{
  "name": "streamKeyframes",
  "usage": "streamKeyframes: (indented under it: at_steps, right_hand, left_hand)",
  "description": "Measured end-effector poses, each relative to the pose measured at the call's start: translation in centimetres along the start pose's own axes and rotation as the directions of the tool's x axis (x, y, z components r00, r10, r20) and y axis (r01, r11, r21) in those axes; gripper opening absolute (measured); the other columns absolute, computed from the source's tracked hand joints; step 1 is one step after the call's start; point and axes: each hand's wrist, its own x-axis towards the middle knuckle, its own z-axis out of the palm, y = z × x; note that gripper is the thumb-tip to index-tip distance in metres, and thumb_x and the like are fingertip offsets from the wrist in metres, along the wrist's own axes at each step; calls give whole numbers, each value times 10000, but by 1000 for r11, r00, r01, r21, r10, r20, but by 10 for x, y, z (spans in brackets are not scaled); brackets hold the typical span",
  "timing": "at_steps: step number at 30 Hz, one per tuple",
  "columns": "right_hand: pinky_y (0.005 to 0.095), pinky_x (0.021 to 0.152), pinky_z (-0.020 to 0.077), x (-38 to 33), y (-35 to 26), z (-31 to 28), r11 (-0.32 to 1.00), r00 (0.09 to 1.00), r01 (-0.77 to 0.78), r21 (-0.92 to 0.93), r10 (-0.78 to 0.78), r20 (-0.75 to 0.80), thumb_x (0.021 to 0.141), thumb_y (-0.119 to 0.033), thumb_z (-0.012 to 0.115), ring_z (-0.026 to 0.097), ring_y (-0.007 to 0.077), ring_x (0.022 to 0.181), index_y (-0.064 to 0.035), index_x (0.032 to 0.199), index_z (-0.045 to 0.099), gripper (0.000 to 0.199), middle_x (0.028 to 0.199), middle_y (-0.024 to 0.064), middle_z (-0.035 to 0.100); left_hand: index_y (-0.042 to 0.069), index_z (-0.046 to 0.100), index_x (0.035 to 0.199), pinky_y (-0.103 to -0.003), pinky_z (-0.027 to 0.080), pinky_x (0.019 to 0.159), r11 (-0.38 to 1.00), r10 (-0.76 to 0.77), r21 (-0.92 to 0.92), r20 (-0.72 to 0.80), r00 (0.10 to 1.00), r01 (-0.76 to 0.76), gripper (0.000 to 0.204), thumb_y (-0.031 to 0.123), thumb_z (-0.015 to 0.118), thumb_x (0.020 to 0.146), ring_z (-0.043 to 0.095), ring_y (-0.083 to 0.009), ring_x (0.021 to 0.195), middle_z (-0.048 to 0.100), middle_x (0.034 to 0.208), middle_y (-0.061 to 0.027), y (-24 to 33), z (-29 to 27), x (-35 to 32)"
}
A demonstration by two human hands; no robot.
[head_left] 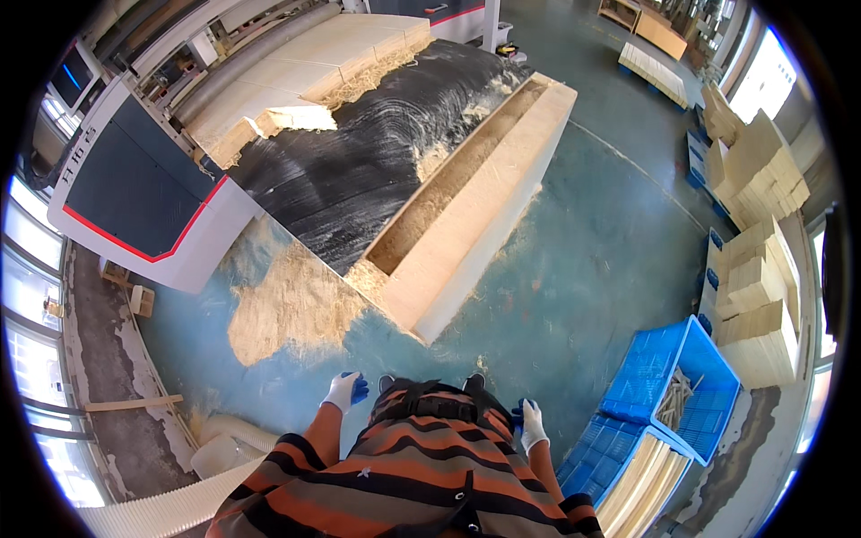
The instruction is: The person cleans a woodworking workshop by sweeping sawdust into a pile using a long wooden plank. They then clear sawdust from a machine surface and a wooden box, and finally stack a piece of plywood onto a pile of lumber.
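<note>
My left hand, in a white glove with blue on the fingers, hangs beside my left hip. Its fingers are loosely bent and apart, and nothing shows in it. My right hand wears the same kind of glove and hangs at my right side, fingers loose and apart, holding nothing visible. In front of me stands a long pale wooden trough along the edge of a black machine bed. Neither hand touches it. Sawdust lies inside the trough.
Pale wooden boards lie on the bed's far side. A grey machine housing stands left. Sawdust covers the floor before it. Blue crates with wood strips stand right, near stacked boards. A ribbed hose lies lower left.
</note>
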Motion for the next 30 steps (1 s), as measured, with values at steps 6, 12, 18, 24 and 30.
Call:
streamKeyframes:
  at_steps: [6,12,18,24,30]
  right_hand:
    - [319,606,454,20,-1,-93,997,998,-64,-32,63,-32,893,-377,552,556,172,670,-128,1073,530,307,828,72,592]
    - [291,569,436,22,18,-156,985,980,-153,74,161,-120,887,-391,553,533,134,608,-143,1060,533,303,784,35,584]
    - [423,840,474,55,111,-222,479,860,478,-736,-423,284,950,-235,476,568,353,990,-31,1285,458,393,1116,201,573]
    - [414,867,476,95,85,-266,480,903,415,-773,-319,286,921,-168,487,561,373,1007,7,1246,490,369,1090,221,570]
    - [381,818,467,162,-47,-325,697,902,396,-597,-417,110,898,-283,546,561,301,948,-26,1248,485,438,1034,158,586]
  left_hand:
    - [88,606,985,-316,494,785,-318,170,850,486,857,-419,163,153,572,840,653,-230,848,664,875,-94,-66,72,-19]
    - [78,590,914,-310,509,721,-186,186,813,581,792,-552,137,183,617,831,637,-206,753,644,802,-74,-72,132,1]
    - [81,560,918,-342,514,525,914,-69,404,37,997,48,128,171,627,857,595,-190,597,592,732,-69,-7,268,-1]
    - [43,573,950,-329,513,542,883,-11,466,144,990,-58,184,194,629,862,593,-186,594,615,762,-84,18,406,37]
    - [12,587,985,-298,505,572,879,31,455,245,969,-143,236,223,602,881,615,-180,617,642,803,-95,74,551,39]
